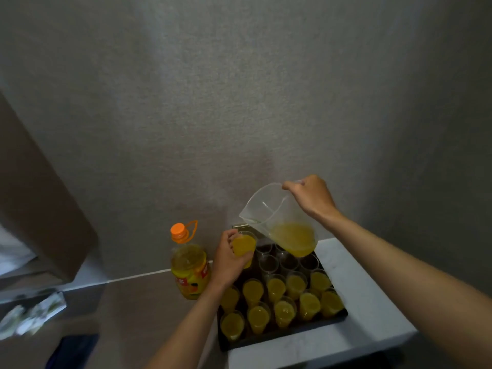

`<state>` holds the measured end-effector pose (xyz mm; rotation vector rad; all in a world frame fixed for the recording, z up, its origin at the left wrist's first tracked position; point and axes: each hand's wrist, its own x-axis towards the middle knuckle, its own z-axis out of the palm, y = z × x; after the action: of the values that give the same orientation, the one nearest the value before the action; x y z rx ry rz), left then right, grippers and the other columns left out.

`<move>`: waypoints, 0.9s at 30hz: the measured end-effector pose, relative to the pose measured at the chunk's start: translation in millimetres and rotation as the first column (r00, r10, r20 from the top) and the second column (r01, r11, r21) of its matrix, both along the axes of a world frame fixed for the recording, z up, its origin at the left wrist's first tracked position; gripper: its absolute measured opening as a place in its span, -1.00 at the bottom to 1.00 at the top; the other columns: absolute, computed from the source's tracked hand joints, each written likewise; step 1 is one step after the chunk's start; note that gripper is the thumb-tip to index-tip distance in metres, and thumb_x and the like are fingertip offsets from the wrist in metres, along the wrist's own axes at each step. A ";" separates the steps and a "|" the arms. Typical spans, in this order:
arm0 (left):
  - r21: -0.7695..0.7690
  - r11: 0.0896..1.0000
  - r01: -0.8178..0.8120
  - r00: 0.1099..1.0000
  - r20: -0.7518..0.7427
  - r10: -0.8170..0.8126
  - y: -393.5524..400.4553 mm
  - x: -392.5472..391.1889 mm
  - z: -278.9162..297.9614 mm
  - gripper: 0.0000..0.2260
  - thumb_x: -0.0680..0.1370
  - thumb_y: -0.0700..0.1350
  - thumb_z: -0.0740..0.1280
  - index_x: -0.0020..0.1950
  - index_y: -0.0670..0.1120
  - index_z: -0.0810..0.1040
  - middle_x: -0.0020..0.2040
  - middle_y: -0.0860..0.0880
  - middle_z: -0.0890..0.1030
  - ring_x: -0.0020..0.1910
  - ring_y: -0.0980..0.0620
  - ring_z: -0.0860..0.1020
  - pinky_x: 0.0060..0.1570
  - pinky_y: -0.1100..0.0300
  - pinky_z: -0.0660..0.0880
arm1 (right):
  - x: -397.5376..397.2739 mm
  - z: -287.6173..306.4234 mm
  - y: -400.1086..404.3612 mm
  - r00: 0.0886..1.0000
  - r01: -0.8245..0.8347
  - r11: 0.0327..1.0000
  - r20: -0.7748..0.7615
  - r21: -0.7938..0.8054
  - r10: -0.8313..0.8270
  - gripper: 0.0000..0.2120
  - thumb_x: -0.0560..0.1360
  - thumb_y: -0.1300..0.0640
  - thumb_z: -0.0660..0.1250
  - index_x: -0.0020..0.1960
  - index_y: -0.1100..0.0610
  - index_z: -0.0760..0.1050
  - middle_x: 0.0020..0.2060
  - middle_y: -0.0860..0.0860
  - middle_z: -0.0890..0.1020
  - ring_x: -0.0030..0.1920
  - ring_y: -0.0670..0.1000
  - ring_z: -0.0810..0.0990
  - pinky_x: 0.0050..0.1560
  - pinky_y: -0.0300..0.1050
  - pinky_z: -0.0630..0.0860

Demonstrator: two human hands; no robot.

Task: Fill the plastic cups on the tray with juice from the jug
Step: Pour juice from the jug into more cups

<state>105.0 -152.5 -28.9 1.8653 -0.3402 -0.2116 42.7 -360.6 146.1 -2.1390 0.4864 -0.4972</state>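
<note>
Grey wall behind, right hand (310,198) tilting jug (279,219), left hand (229,258) gripping filled cup (243,249)

Clear jug (279,217), tilted spout-down, juice pooled low; one filled cup (243,249) raised beneath the spout; black tray (279,339) holding filled near rows, empty far cups (269,263).

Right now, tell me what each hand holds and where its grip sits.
The right hand grips the jug by its handle at the rim. The left hand wraps around the side of a filled cup.
</note>
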 end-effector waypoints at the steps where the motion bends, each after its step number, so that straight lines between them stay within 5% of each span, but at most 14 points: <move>1: 0.010 1.000 -0.006 1.000 0.009 0.006 -1.2 0.3 -1.1 -0.42 0.37 -0.12 0.57 0.32 0.05 0.42 0.14 0.14 0.59 0.10 0.13 0.61 0.09 0.09 0.61 | -2.6 -4.0 -1.6 1.000 0.021 0.999 0.019 0.028 -0.022 -0.47 0.52 0.01 0.41 -0.52 0.01 0.23 -0.63 -0.13 0.27 -0.55 -0.05 0.23 -0.33 -0.05 0.27; 4: 0.048 0.999 -0.001 1.000 0.019 0.000 -7.2 3.5 -5.7 -0.34 0.31 0.02 0.54 0.37 0.08 0.41 0.24 0.11 0.57 0.17 0.09 0.60 0.15 -0.03 0.59 | -9.3 -15.0 -6.0 0.995 0.069 0.992 0.066 0.108 -0.076 -0.48 0.51 0.01 0.42 -0.53 0.01 0.25 -0.62 -0.12 0.29 -0.55 -0.06 0.26 -0.33 -0.03 0.28; 12: 0.149 0.987 0.058 0.998 0.006 -0.060 -21.4 12.4 -15.1 -0.32 0.35 0.00 0.55 0.42 0.12 0.39 0.27 0.10 0.53 0.19 0.07 0.56 0.08 0.15 0.57 | -31.8 -49.4 -3.0 0.959 0.171 0.931 0.161 0.323 -0.232 -0.56 0.54 0.06 0.41 -0.47 0.08 0.38 -0.56 -0.03 0.34 -0.48 -0.01 0.30 -0.33 -0.07 0.31; 15: 0.230 0.971 0.073 0.997 0.009 -0.077 -23.6 17.6 -27.1 -0.23 0.25 0.17 0.48 0.45 0.16 0.37 0.33 0.10 0.49 0.27 0.04 0.51 0.20 -0.04 0.57 | -41.2 -59.8 4.6 0.940 0.196 0.907 0.191 0.373 -0.281 -0.55 0.56 0.11 0.40 -0.47 0.13 0.39 -0.58 -0.03 0.35 -0.50 -0.01 0.30 -0.36 -0.13 0.31; 18: 0.289 0.953 0.086 0.995 0.014 -0.094 -24.8 20.8 -37.3 -0.22 0.29 0.13 0.51 0.49 0.11 0.37 0.40 0.05 0.44 0.35 -0.01 0.46 0.28 -0.10 0.52 | -49.6 -69.1 10.3 0.922 0.235 0.876 0.189 0.420 -0.338 -0.54 0.57 0.13 0.40 -0.47 0.14 0.37 -0.61 -0.09 0.33 -0.54 -0.08 0.28 -0.41 -0.18 0.30; 27: 0.442 0.890 0.111 0.990 0.032 -0.139 -29.9 36.9 -54.5 -0.39 0.39 -0.07 0.59 0.38 -0.03 0.42 0.33 -0.01 0.48 0.33 0.01 0.43 0.16 0.24 0.36 | -65.4 -88.6 6.0 0.864 0.323 0.788 0.178 0.524 -0.472 -0.56 0.59 0.15 0.38 -0.44 0.22 0.41 -0.56 0.03 0.37 -0.52 -0.04 0.31 -0.41 -0.15 0.33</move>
<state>141.9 -182.4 -83.5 2.3041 -0.4882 -0.3405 -22.7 -354.6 57.5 -1.4433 0.8072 -0.8337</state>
